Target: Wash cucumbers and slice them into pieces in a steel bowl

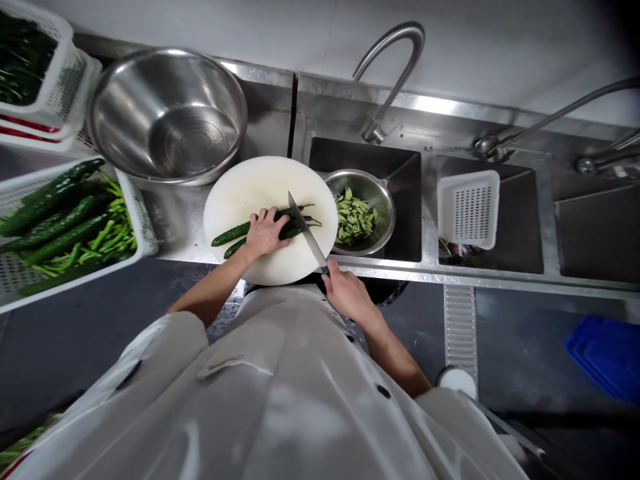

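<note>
A round white cutting board (265, 180) lies at the counter's front edge with a few dark green cucumbers (231, 234) across it. My left hand (267, 233) rests over the cucumbers, fingers curved around them and holding them against the board. The handle of a kitchen knife (309, 235) is in my closed right hand (349, 292). Its blade slants up and left over the stem ends of the cucumbers; whether it touches them I cannot tell. Just right of the board, a metal bowl (391, 210) in the sink holds cut green pieces (355, 217).
A large steel basin (170, 87) stands behind the board on the left. A white basket (145, 217) at left holds cucumbers and green peppers (107, 237). Faucets (415, 43) rise behind the sinks. Another white basket (470, 210) sits in the second sink.
</note>
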The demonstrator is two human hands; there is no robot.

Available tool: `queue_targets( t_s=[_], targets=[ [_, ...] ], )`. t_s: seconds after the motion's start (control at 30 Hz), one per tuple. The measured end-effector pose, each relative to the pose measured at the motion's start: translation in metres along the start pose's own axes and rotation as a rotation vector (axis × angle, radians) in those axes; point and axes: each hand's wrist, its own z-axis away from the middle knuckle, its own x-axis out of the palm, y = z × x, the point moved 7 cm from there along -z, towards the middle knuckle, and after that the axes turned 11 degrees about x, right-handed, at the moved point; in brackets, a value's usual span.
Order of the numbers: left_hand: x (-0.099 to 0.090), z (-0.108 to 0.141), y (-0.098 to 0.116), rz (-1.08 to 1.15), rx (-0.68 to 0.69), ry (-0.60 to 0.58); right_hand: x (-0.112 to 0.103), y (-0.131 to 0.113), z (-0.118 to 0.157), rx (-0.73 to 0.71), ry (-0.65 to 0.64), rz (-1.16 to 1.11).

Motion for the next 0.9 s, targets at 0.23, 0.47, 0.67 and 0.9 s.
queue_targets(
  t_s=[0.23,0.47,0.67,0.9],
  targets=[
    [0.004,0.002,0.0,0.017,0.018,0.006,0.022,-0.026,-0.06,0.064,-0.083,-0.016],
    [-0.008,-0.018,-0.007,0.054,-0.007,-0.01,0.046,0.011,-0.04,0.085,0.169,-0.256],
    [-0.001,-0.117,0.0,0.003,0.131,-0.205,0.046,0.096,0.039,0.315,0.451,-0.633],
    [0.006,-0.152,-0.003,-0.138,0.206,-0.187,0.103,0.189,0.138,0.71,0.633,-0.835]
  ],
)
